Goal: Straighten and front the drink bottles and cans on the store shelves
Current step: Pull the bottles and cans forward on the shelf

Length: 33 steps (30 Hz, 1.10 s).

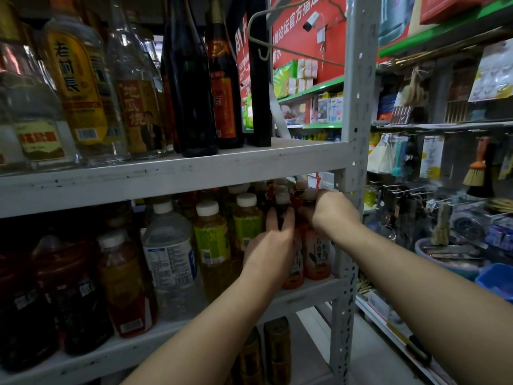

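left hand [270, 250] grips dark bottle [282, 207]; right hand [331, 211] curled round peach bottle [316, 255] neck; middle shelf [305, 293], right end.

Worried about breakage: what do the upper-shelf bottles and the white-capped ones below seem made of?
Upper-shelf bottles: probably glass, thick glossy walls with sharp highlights, some clear, some dark. White-capped bottles: likely thin clear plastic, judging by screw caps and wrapped labels; not certain.
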Motion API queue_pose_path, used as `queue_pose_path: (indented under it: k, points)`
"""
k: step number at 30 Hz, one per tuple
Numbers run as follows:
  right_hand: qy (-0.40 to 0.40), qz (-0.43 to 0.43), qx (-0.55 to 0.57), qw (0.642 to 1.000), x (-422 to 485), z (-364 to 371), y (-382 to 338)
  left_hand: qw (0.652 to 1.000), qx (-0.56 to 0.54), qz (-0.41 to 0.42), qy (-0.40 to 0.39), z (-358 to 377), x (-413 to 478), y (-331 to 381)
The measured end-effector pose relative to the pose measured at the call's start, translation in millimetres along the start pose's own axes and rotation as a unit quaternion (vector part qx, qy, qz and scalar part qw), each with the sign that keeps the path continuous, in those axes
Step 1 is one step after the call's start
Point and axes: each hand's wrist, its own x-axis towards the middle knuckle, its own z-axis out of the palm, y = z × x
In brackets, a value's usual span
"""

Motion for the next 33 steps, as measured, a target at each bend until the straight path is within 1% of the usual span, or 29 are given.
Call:
queue_pose_path:
  k: [5,8,11,15,18,20,22,23,24,25,26,29,31,33]
  points:
    - [0.037,-0.011,-0.050,0.998,-2.0,1.8,-3.7,1.000,-0.002,0.006,-0.008,12.7,-18.8,-1.0]
    - [0.043,-0.031,-0.063,0.997,-1.7,2.1,-4.6,1.000,-0.003,0.002,0.015,17.2,-23.9,3.9]
    - [0.046,-0.027,-0.048,0.997,0.3,2.8,-1.3,0.999,-0.026,-0.006,0.024,19.4,-26.4,7.6]
    - [0.057,-0.044,-0.017,0.997,-2.7,7.0,7.0,0.998,-0.047,-0.008,0.034,22.8,-33.6,6.0]
    - [0.083,-0.055,-0.029,0.995,-13.6,7.4,11.0,0.996,-0.086,0.008,0.001,29.2,-47.2,-1.7]
    - [0.162,-0.104,-0.030,0.981,-24.1,6.6,9.1,0.992,-0.129,0.015,0.005,26.4,-59.6,-7.5]
    - [0.243,-0.195,0.006,0.950,-36.8,5.5,0.0,0.988,-0.153,0.009,0.031,13.7,-70.9,-15.2]
    - [0.264,-0.235,0.031,0.935,-41.8,5.2,-6.6,0.987,-0.151,0.002,0.058,5.7,-73.8,-20.9]
    - [0.268,-0.266,0.056,0.924,-45.4,5.9,-14.6,0.986,-0.142,-0.007,0.092,-3.1,-75.5,-28.6]
    - [0.252,-0.279,0.082,0.923,-47.5,7.3,-23.5,0.983,-0.136,-0.022,0.124,-13.0,-75.8,-37.2]
    - [0.223,-0.275,0.107,0.929,-48.3,8.7,-33.1,0.977,-0.142,-0.042,0.152,-24.1,-74.3,-45.7]
    - [0.125,-0.214,0.127,0.960,-42.7,15.9,-60.1,0.948,-0.207,-0.102,0.220,-60.8,-65.1,-67.8]
    - [0.061,-0.172,0.146,0.972,-36.7,17.8,-76.7,0.942,-0.215,-0.127,0.224,-79.4,-58.4,-79.1]
    - [-0.010,-0.124,0.202,0.971,-30.5,17.0,-91.0,0.944,-0.208,-0.150,0.208,-90.3,-52.0,-88.3]
